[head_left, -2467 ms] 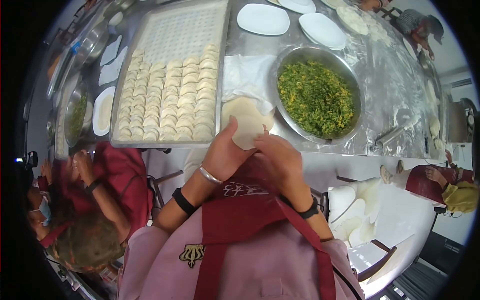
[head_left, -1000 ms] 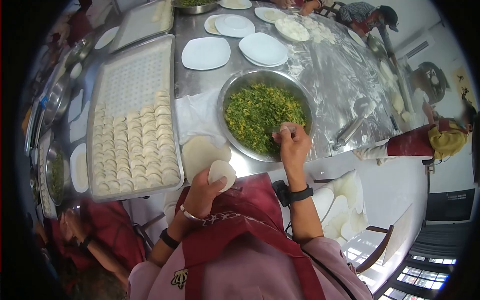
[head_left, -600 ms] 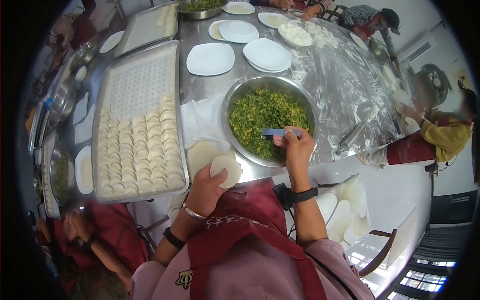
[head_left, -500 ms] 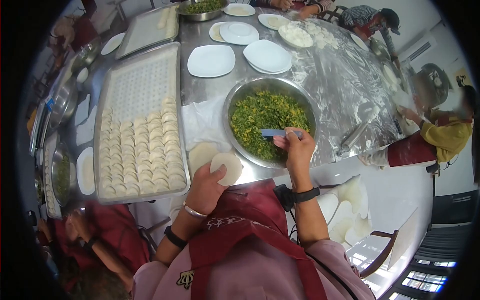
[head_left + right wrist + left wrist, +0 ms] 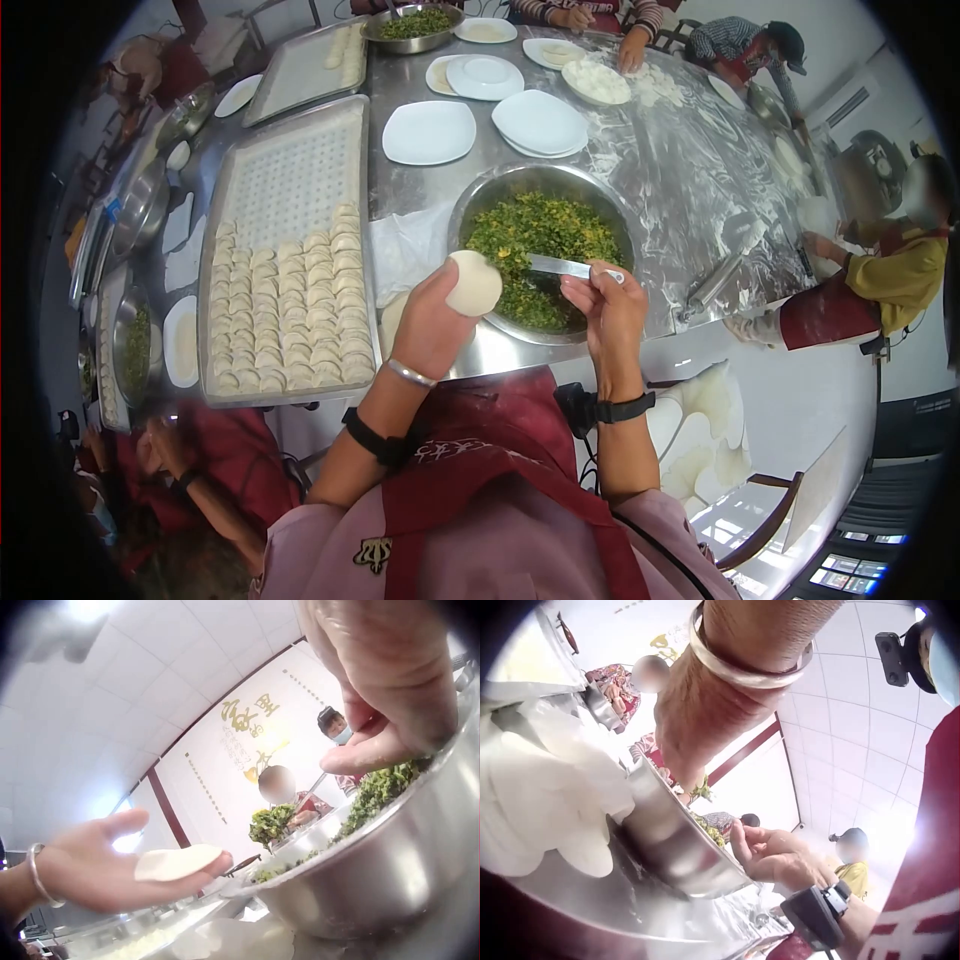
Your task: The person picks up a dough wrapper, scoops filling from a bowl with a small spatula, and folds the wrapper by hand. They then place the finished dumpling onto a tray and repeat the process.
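On the outstretched fingers of my left hand (image 5: 432, 315) lies a round dumpling wrapper (image 5: 474, 284), at the near left rim of the steel bowl (image 5: 390, 885). The right wrist view shows that hand palm up, with the wrapper (image 5: 178, 862) flat across the fingers. My right hand (image 5: 612, 305) pinches the end of a flat metal spatula (image 5: 560, 266) over the bowl. A clump of chopped green filling (image 5: 270, 825) clings to the spatula's tip, and more green and yellow filling (image 5: 545, 220) fills the bowl.
Left of the bowl, a large tray (image 5: 290, 170) holds rows of folded dumplings (image 5: 285, 320). A white cloth (image 5: 410, 240) and more wrappers (image 5: 392, 322) lie between tray and bowl. White plates (image 5: 430, 132) stand beyond. Other people work around the floury steel table (image 5: 670, 190).
Both hands were together at a wrapper at first. Since then, my right hand has scooped filling with the spatula and lifted it; my left hand has opened flat and come up beside the bowl.
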{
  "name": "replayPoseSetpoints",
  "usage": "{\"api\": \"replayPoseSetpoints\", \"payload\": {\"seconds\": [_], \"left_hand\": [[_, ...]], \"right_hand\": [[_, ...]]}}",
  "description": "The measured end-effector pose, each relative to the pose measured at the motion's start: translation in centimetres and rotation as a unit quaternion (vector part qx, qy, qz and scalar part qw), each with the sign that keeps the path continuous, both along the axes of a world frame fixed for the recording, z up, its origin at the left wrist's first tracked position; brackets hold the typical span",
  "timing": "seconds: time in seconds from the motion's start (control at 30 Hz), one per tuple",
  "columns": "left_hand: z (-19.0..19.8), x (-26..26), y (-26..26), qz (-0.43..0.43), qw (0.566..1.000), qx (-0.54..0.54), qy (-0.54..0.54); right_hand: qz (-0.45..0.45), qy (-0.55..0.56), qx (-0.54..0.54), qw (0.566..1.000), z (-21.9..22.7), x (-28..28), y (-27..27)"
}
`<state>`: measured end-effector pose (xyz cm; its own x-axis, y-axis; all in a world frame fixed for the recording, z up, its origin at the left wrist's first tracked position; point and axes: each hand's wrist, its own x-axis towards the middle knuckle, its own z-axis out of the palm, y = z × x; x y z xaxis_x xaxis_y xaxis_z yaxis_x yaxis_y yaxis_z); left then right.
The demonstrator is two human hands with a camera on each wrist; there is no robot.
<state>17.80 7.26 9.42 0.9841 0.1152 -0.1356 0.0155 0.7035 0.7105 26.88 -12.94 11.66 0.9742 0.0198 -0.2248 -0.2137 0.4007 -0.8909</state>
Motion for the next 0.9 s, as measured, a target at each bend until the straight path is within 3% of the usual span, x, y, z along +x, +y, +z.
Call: {"api": "replayPoseSetpoints", "payload": {"seconds": [0.13,0.17,0.2,0.23,0.27,0.3,0.4,0.43,0.53,0.57,0.67,0.8,0.87,0.9], "left_hand": [[-0.4,2.6,-1.1,-0.016,0.967,0.25,-0.041],[0.1,2.7,-1.5,-0.015,0.972,0.229,-0.043],[0.2,3.0,-1.6,-0.017,0.989,0.14,-0.042],[0.4,3.3,-1.8,-0.016,0.998,0.049,-0.038],[0.2,3.6,-1.8,-0.019,0.993,-0.111,-0.031],[0.1,3.8,-1.7,-0.022,0.963,-0.269,-0.024],[0.8,3.3,-1.7,-0.021,0.969,-0.243,-0.04],[0.8,3.2,-1.6,-0.017,0.969,-0.246,-0.025],[0.6,2.7,-1.4,-0.009,0.967,-0.253,0.009],[0.6,2.5,-1.3,-0.01,0.967,-0.254,0.014],[0.2,2.0,-1.3,-0.008,0.962,-0.272,0.018],[0.0,1.1,-1.4,-0.02,0.96,-0.276,0.034],[-0.2,0.3,-1.5,-0.041,0.997,-0.066,0.008],[-0.3,0.0,-1.5,-0.042,0.997,-0.063,0.01]], "right_hand": [[-0.005,-0.108,-0.076,0.991,1.5,-2.3,1.2],[-0.004,-0.145,-0.101,0.984,1.4,-3.0,1.3],[0.01,-0.246,-0.2,0.948,1.2,-3.5,1.0],[0.025,-0.343,-0.294,0.892,1.0,-4.1,0.7],[0.039,-0.432,-0.38,0.817,0.8,-4.4,0.6],[0.02,-0.503,-0.386,0.773,0.3,-4.6,1.0],[0.057,-0.525,-0.394,0.752,-0.2,-5.5,1.3],[0.052,-0.518,-0.401,0.754,-0.1,-5.3,1.1],[0.057,-0.417,-0.35,0.837,1.1,-4.8,0.3],[0.055,-0.359,-0.266,0.893,1.1,-4.7,0.2],[0.039,-0.177,-0.126,0.975,2.4,-4.7,0.1],[0.064,-0.068,-0.069,0.993,1.7,-4.0,0.4],[0.057,-0.045,-0.069,0.995,0.7,-3.5,0.6],[0.055,-0.033,-0.069,0.996,0.3,-3.4,0.7]]}}
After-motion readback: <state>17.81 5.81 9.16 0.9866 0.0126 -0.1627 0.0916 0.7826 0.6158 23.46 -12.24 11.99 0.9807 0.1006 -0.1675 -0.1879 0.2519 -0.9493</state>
